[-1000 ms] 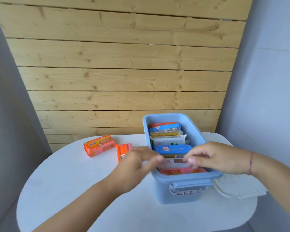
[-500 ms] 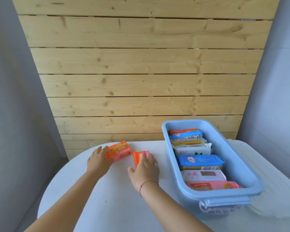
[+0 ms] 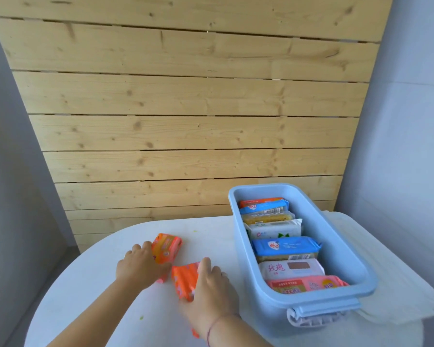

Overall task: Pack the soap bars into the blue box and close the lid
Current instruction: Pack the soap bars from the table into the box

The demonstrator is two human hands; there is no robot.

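1. Head view, lower centre: the left hand (image 3: 140,267) is closed over one orange soap bar (image 3: 166,247) on the white table (image 3: 90,291).
2. The right hand (image 3: 212,289) grips a second orange bar (image 3: 184,278).
3. Right of frame: the blue box (image 3: 341,259) stands open, seven bars (image 3: 285,247) filed inside; the white lid (image 3: 396,279) lies beside it.

a small staged corner, home-like rather than a shop or lab

a rounded white worktop (image 3: 125,309) stands against a wall of pale knotty pine planks (image 3: 186,121), flanked by plain grey-white walls (image 3: 406,146). on it stands a blue box (image 3: 341,266) of wrapped household soap bars (image 3: 285,247); no tools, shelving or signage to place it more exactly.
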